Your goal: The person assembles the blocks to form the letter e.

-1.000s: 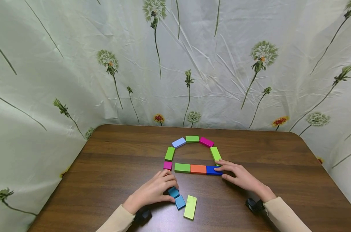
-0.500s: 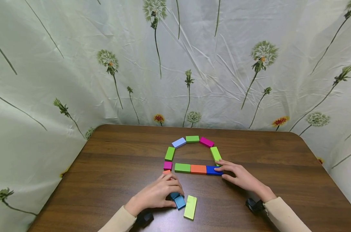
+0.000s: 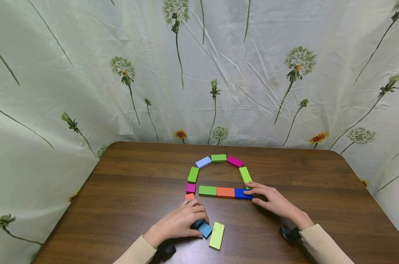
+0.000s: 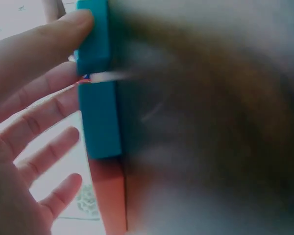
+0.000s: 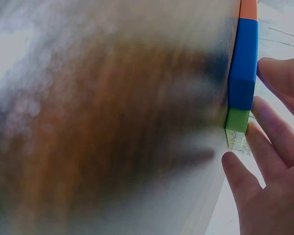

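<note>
My left hand (image 3: 181, 220) pinches a light blue block (image 3: 205, 230), the thumb on its near side and fingertips beyond it. Beside that lies a second blue block (image 4: 102, 120), partly under the fingers in the head view. An orange block (image 3: 189, 197) peeks out past the left knuckles. A loose lime block (image 3: 216, 236) lies just right of the light blue one. My right hand (image 3: 273, 200) has its fingers spread loosely, resting at a dark blue block (image 3: 242, 194) and the lower end of a lime-green block (image 3: 245, 176).
Several coloured blocks form an arch, topped by a green block (image 3: 218, 158). A straight row with an orange-red block (image 3: 225, 192) runs across its base. The wooden table (image 3: 136, 172) ends at a flowered curtain (image 3: 146, 73).
My left hand has shifted slightly right and toward me, uncovering the orange block's end. The light blue and loose lime blocks have nudged right. My right hand has stayed in place.
</note>
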{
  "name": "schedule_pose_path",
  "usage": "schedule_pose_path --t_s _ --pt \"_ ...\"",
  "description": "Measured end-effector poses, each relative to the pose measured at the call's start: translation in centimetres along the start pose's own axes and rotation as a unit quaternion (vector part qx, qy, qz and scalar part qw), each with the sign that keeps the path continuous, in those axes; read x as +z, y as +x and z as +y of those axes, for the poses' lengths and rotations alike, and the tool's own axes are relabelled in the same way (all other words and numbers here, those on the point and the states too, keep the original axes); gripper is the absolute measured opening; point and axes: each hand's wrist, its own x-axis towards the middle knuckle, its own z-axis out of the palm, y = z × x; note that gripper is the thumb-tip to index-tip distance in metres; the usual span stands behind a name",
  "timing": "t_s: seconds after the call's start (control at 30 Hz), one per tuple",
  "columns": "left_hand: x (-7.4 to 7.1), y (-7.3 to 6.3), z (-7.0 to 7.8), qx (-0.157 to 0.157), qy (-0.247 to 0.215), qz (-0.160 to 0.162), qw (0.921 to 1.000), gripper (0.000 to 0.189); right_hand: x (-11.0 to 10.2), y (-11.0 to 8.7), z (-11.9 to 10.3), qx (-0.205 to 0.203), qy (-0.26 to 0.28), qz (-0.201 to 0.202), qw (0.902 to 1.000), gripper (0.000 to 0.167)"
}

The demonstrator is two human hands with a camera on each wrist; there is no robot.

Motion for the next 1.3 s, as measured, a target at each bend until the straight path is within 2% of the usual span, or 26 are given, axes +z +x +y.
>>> schedule_pose_path --t_s 0.17,0.63,0.87,1.07,1.3 --pt "-0.2 -0.2 -0.4 -0.016 0.002 -0.006 0.9999 0.030 0.1 0.0 0.0 -0.004 -0.003 0.002 1.0000 0.029" --pt "-0.1 -0.4 -0.1 -0.016 -0.007 -0.010 0.9998 0.025 0.1 0.0 0.1 -0.007 -0.007 0.006 0.9999 0.028" --pt "0.1 -0.3 0.0 -0.021 -0.008 -0.009 0.9997 0.029 0.0 0.0 0.0 -0.004 -0.003 0.004 1.0000 0.028" --pt "0.1 0.3 0.6 0.001 -0.012 -0.011 0.9999 0.045 0.0 0.0 0.1 -0.002 -0.003 0.003 1.0000 0.029" --pt "0.2 1.4 1.7 0.030 -0.004 -0.055 0.9980 0.053 0.1 0.0 0.1 0.002 0.000 0.001 1.0000 0.029"
